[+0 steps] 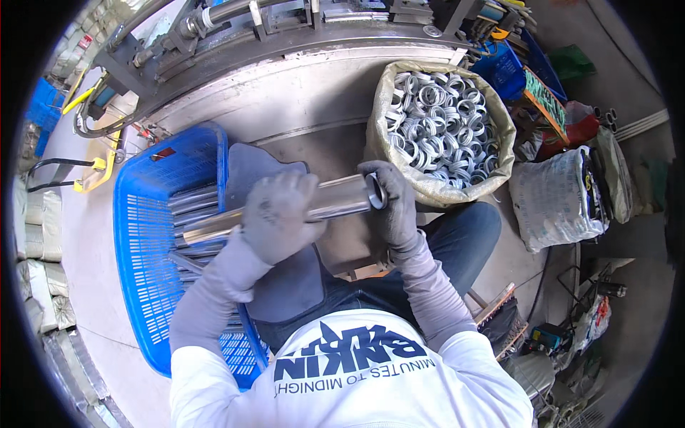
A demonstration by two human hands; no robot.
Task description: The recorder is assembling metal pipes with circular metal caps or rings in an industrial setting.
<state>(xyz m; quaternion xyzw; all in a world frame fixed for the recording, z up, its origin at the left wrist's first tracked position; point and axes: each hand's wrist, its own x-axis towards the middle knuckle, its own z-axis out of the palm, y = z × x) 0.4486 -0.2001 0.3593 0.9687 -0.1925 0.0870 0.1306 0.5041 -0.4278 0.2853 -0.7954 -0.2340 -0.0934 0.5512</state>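
Gripping a shiny metal tube across the lap, the person has both gloved hands busy. The left hand is wrapped right round the tube's middle, fingers closed over it. The right hand is curled about the open right end, fingers closed against the rim. The tube's far left end reaches out over a blue slotted crate with more tubes lying inside.

Just beyond the right hand sits an open tan sack, round-mouthed, packed with silvery metal rings. To its right, a white woven bag stands knotted and bulging, with a red bag behind it. Upper left, yellow and blue shapes hug the frame's edge, too bent to make out. The dark machine along the top is cut off, and the clutter at lower right is a blur.
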